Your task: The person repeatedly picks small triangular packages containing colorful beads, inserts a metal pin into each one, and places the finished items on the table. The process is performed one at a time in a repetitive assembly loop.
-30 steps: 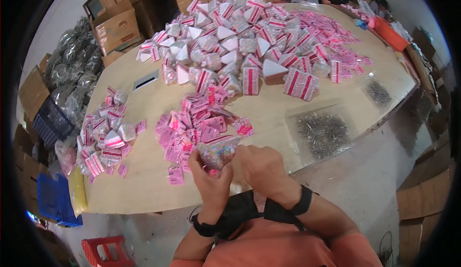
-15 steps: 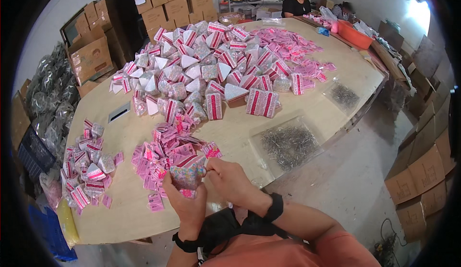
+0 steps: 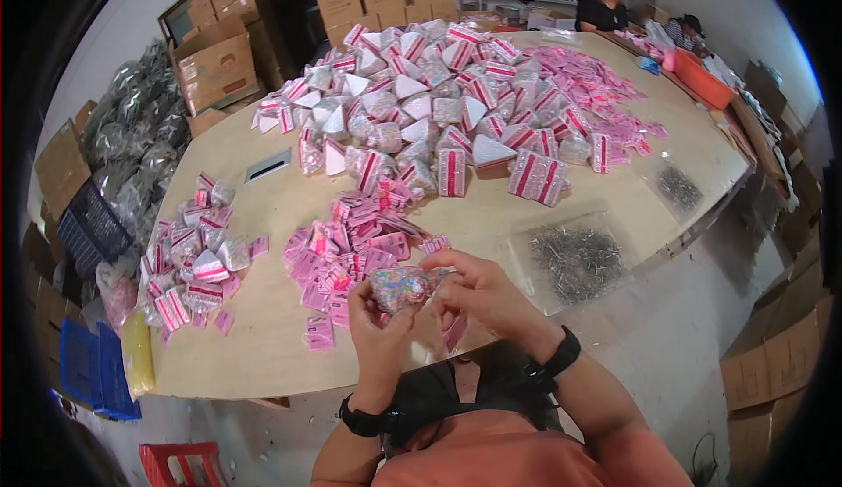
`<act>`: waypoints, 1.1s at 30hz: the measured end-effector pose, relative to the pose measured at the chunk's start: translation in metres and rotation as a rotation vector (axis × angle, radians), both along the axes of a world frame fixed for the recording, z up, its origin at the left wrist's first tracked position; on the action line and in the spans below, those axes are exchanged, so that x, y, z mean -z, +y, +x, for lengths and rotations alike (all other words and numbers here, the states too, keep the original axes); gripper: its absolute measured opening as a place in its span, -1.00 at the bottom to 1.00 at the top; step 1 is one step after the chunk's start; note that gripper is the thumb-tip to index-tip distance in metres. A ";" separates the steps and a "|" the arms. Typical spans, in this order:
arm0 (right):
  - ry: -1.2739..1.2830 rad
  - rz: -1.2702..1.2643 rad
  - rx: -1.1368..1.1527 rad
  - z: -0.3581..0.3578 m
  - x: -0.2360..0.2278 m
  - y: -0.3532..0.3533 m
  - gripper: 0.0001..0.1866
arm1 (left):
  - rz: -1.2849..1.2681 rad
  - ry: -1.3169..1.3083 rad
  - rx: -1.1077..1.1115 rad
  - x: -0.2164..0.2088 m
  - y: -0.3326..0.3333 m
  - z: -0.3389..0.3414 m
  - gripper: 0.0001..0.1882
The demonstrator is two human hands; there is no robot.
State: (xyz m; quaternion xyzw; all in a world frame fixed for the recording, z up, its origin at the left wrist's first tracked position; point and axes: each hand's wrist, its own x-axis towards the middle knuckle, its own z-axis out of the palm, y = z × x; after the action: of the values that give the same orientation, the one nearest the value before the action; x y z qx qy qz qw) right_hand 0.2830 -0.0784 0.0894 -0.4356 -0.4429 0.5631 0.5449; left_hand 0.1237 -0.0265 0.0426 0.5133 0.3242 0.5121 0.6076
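Note:
A small sequined pouch in shiny mixed colours is gripped in my left hand, with the thumb across its front. My right hand is closed at the pouch's right end, its fingertips partly hiding that side. Just under the right fingers hangs a pink card tag; whether it is fastened to the pouch I cannot tell. Beyond my hands lies a loose heap of pink card tags. To the left is a smaller pile of finished-looking glittery pouches with pink stripes, some tags among them.
A large heap of wedge-shaped striped pouches covers the table's middle, with more pink tags behind. Clear trays of small metal pins lie right. A person sits at the far end. Cartons and blue crates stand left.
The view has swung left, so the table sits further right. My hands have turned the pouch, and the right hand has come over its right end, a pink tag now hanging below.

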 end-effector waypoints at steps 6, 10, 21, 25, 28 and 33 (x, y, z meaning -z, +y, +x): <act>-0.015 0.044 0.046 -0.008 0.010 0.003 -0.61 | -0.036 0.027 -0.016 -0.001 -0.003 0.001 -0.40; -0.063 0.038 0.097 -0.017 0.017 0.009 -0.62 | 0.131 0.200 -0.080 0.008 -0.002 -0.007 -0.39; -0.074 -0.113 0.099 -0.021 0.015 0.003 -0.69 | -0.215 0.027 -0.100 0.002 0.033 -0.061 -0.43; -0.118 -0.259 0.027 -0.007 0.032 -0.006 -0.80 | -0.243 -0.174 -0.116 0.005 0.079 -0.122 -0.66; -0.114 -0.289 0.000 0.000 0.039 -0.010 -0.81 | -0.122 -0.033 -0.305 0.003 0.139 -0.197 -0.77; -0.094 -0.268 0.018 -0.001 0.041 -0.012 -0.82 | -0.122 0.091 -0.681 -0.080 0.191 -0.266 -0.57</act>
State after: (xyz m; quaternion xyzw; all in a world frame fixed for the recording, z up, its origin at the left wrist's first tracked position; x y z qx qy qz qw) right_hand 0.2820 -0.0904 0.0488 -0.5343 -0.3847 0.5914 0.4655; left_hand -0.1421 0.1649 0.1226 0.3606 0.5337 0.6416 0.4166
